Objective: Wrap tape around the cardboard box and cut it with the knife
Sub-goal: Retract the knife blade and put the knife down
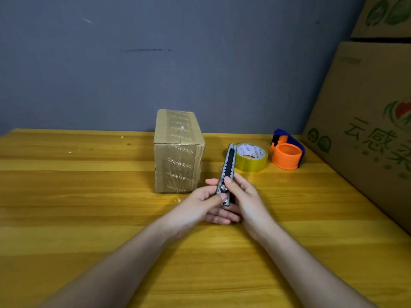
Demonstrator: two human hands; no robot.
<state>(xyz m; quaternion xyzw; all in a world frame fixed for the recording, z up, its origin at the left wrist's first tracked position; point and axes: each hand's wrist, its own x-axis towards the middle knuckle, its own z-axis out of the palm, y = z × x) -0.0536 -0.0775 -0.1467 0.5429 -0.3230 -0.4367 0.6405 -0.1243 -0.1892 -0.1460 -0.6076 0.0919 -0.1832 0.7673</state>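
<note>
A small cardboard box [179, 152] stands upright on the wooden table [89, 207], with printed clear tape running over its top and front. Just right of the box, both hands hold a grey and black utility knife [228, 172] that points away from me. My left hand [200, 203] grips its lower end from the left. My right hand [246, 196] wraps the handle, thumb on the slider. No blade shows at the tip. A roll of clear yellowish tape [252, 157] lies flat behind the knife.
An orange and blue tape dispenser [288, 152] sits right of the roll. Large printed cartons [367, 121] are stacked along the table's right side. A grey wall rises behind the table's far edge.
</note>
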